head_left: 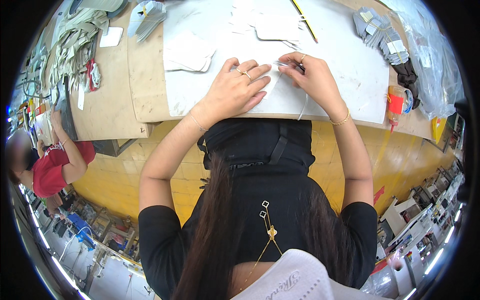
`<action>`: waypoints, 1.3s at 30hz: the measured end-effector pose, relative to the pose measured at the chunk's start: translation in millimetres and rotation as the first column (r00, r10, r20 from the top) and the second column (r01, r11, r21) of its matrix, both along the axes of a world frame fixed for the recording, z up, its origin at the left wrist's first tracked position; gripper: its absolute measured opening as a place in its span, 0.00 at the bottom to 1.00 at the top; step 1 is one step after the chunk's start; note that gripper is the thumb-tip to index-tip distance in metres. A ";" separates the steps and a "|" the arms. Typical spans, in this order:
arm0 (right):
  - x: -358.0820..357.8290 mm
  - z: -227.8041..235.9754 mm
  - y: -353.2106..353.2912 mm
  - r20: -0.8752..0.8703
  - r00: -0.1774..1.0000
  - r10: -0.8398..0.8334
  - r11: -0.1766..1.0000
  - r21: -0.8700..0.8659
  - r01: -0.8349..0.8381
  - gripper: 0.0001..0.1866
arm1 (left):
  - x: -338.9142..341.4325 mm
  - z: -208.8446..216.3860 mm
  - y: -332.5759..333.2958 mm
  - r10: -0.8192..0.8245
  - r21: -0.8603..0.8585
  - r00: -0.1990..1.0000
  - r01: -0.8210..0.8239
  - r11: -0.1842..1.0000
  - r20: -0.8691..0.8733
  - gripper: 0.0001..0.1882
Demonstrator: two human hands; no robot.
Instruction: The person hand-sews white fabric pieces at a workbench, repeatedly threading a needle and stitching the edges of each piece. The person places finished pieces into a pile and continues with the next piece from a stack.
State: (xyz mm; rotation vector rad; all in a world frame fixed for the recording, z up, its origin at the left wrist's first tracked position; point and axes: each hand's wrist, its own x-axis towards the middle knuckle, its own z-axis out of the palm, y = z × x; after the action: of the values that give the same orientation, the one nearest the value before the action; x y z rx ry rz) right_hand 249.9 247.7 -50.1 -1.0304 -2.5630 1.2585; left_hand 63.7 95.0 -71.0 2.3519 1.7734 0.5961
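My left hand point(242, 86) lies over the white sheet point(185, 97) on the table, fingers stretched toward the right, with rings on them. Its fingertips rest at the edge of a small pale piece point(272, 84), hard to tell from the sheet. Just right of it, my right hand point(312, 77) is closed on a slim tool point(300, 66) with a dark handle and a light, thin tip pointing at the left fingertips; its exact kind does not show. A thin white strip point(304, 106) hangs below the right hand toward the table's front edge.
White cut pieces point(187, 52) lie at the left, with another stack point(277, 27) beyond my hands and a yellow-black pencil point(306, 22) beside it. Banded bundles point(146, 20) stand at the back. A red-labelled bottle point(395, 105) lies right. Another person point(60, 160) works at far left.
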 end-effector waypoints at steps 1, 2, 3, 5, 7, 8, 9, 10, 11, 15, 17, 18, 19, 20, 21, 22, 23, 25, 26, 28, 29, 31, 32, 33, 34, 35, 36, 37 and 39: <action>3.7 1.9 -0.7 -0.017 0.999 -0.033 0.995 -0.092 0.031 0.13 | -0.5 0.9 1.3 -0.002 -0.009 1.000 0.002 1.000 -0.004 0.17; 5.4 1.6 -2.6 -0.005 0.999 -0.050 0.996 -0.071 0.049 0.13 | -0.8 1.7 2.4 -0.008 -0.011 1.000 0.008 1.000 0.001 0.17; 6.7 0.4 -5.4 -0.062 0.997 -0.043 0.999 -0.031 0.042 0.12 | -1.3 2.4 3.5 -0.011 -0.016 1.000 0.011 1.000 0.003 0.17; 10.4 -2.7 -8.5 -0.116 0.993 0.002 0.995 0.098 0.010 0.12 | -1.1 3.6 4.7 -0.013 -0.028 1.000 0.013 1.000 0.008 0.17; 14.3 -6.2 -12.4 -0.092 0.993 0.068 0.962 0.270 -0.041 0.12 | -0.8 4.7 5.0 -0.013 -0.037 1.000 0.013 0.999 0.012 0.16; 14.9 -8.4 -13.8 -0.115 0.990 0.080 0.949 0.314 -0.040 0.12 | -0.6 5.1 5.3 -0.012 -0.050 1.000 0.012 0.999 0.011 0.16; 15.3 -10.5 -15.3 -0.127 0.988 0.090 0.935 0.354 -0.039 0.13 | -0.3 5.3 5.7 -0.012 -0.055 1.000 0.012 0.998 0.013 0.16; 15.9 -12.0 -16.4 -0.138 0.985 0.099 0.919 0.394 -0.037 0.14 | -0.1 5.5 6.0 -0.011 -0.053 1.000 0.012 0.999 0.016 0.16; 16.4 -13.3 -17.1 -0.127 0.987 0.103 0.910 0.413 -0.042 0.15 | 0.1 5.7 6.4 -0.012 -0.060 1.000 0.012 0.998 0.009 0.16; 18.3 -14.8 -19.3 -0.076 0.989 0.123 0.873 0.482 -0.072 0.21 | 0.3 6.4 8.0 -0.014 -0.065 1.000 0.014 0.998 -0.003 0.16; 19.2 -14.7 -20.6 -0.053 0.989 0.137 0.857 0.507 -0.092 0.23 | 0.1 6.9 8.6 -0.014 -0.073 1.000 0.013 0.997 -0.003 0.16; 19.7 -14.7 -21.3 -0.044 0.989 0.144 0.850 0.517 -0.101 0.24 | 0.0 7.2 8.7 -0.014 -0.079 1.000 0.014 0.997 -0.003 0.15; 20.1 -14.8 -21.9 -0.035 0.988 0.151 0.843 0.526 -0.110 0.25 | -0.1 7.3 8.9 -0.014 -0.077 1.000 0.014 0.997 0.000 0.15; 20.3 -15.0 -22.4 -0.027 0.987 0.158 0.834 0.539 -0.118 0.25 | 0.0 7.4 9.1 -0.011 -0.080 1.000 0.011 0.997 -0.005 0.15; 20.3 -15.4 -22.9 -0.019 0.986 0.164 0.824 0.552 -0.127 0.25 | 0.0 7.4 9.4 -0.008 -0.076 1.000 0.008 0.997 -0.006 0.15; 20.6 -15.5 -23.1 -0.011 0.985 0.170 0.814 0.565 -0.134 0.25 | 0.1 7.3 9.9 -0.006 -0.069 1.000 0.005 0.998 -0.006 0.15; 20.8 -15.5 -23.2 -0.004 0.984 0.176 0.808 0.572 -0.142 0.24 | 0.2 7.0 10.4 -0.007 -0.051 1.000 0.007 0.999 -0.001 0.14; 21.4 -15.0 -22.7 0.010 0.982 0.187 0.795 0.585 -0.157 0.24 | 0.3 6.1 11.9 -0.010 -0.006 1.000 0.010 1.000 0.010 0.13; 21.8 -14.5 -22.3 0.013 0.980 0.198 0.790 0.589 -0.168 0.24 | 0.3 5.7 12.5 -0.012 -0.007 1.000 0.012 1.000 0.007 0.13; 22.6 -12.8 -21.7 0.021 0.976 0.217 0.783 0.593 -0.186 0.24 | -0.2 5.2 13.0 -0.015 -0.004 1.000 0.015 1.000 -0.001 0.14; 22.8 -11.8 -21.6 0.046 0.972 0.230 0.772 0.600 -0.211 0.24 | -0.8 4.9 13.3 -0.019 -0.008 1.000 0.019 1.000 -0.006 0.15; 23.1 -9.4 -22.1 0.095 0.964 0.250 0.750 0.611 -0.255 0.24 | -2.7 4.5 14.1 -0.027 -0.015 0.999 0.027 1.000 -0.022 0.18; 22.7 -8.3 -22.6 0.109 0.959 0.263 0.729 0.629 -0.271 0.23 | -4.2 4.3 14.7 -0.032 -0.032 0.999 0.031 0.999 -0.028 0.21; 22.1 -7.4 -23.3 0.124 0.954 0.272 0.709 0.645 -0.286 0.23 | -5.8 4.1 15.5 -0.035 -0.047 0.999 0.034 0.998 -0.039 0.25; 21.6 -6.5 -24.2 0.139 0.950 0.281 0.689 0.660 -0.300 0.23 | -7.5 3.7 16.6 -0.043 -0.057 0.998 0.041 0.998 -0.049 0.28; 21.2 -5.7 -24.8 0.161 0.946 0.282 0.688 0.653 -0.316 0.23 | -9.4 3.1 18.6 -0.055 -0.078 0.997 0.050 0.996 -0.056 0.30; 20.7 -5.2 -25.1 0.183 0.941 0.284 0.686 0.647 -0.333 0.22 | -11.6 2.4 21.2 -0.068 -0.093 0.996 0.062 0.994 -0.063 0.32; 20.5 -4.8 -25.3 0.204 0.936 0.287 0.684 0.641 -0.349 0.22 | -13.1 1.8 23.6 -0.081 -0.108 0.994 0.073 0.991 -0.071 0.33; 20.7 -4.7 -25.7 0.194 0.938 0.287 0.682 0.647 -0.342 0.21 | -14.3 1.3 26.5 -0.079 -0.091 0.993 0.071 0.993 -0.084 0.30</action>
State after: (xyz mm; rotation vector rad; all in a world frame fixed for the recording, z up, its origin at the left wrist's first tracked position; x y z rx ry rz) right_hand 270.6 222.0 -54.9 -0.4903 -2.9589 0.2157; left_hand 49.4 121.5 -69.7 2.4068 1.6992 0.4029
